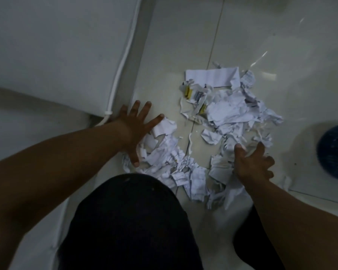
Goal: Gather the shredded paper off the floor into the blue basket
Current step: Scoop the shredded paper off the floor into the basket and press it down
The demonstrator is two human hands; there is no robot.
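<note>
— Where is the shredded paper lying?

— On the pale tiled floor, in a loose heap right in front of the person's dark-clad knee. It runs from near the knee out to a larger uncut sheet at the far edge, with a few yellow scraps just this side of that sheet.

— And the hands?

— The left hand lies flat at the left edge of the heap with its fingers spread wide. The thumb and palm press on scraps, and the fingertips reach onto bare tile. The right hand is down on the right side of the heap with its fingers bent over the pieces. I cannot tell whether it pinches any.

— The blue basket?

— At the right edge, apart from the heap, only partly in sight. I can't see whether anything is in it.

— Anything else?

— A white cable runs down a pale surface on the left and ends just beside the left wrist.
</note>
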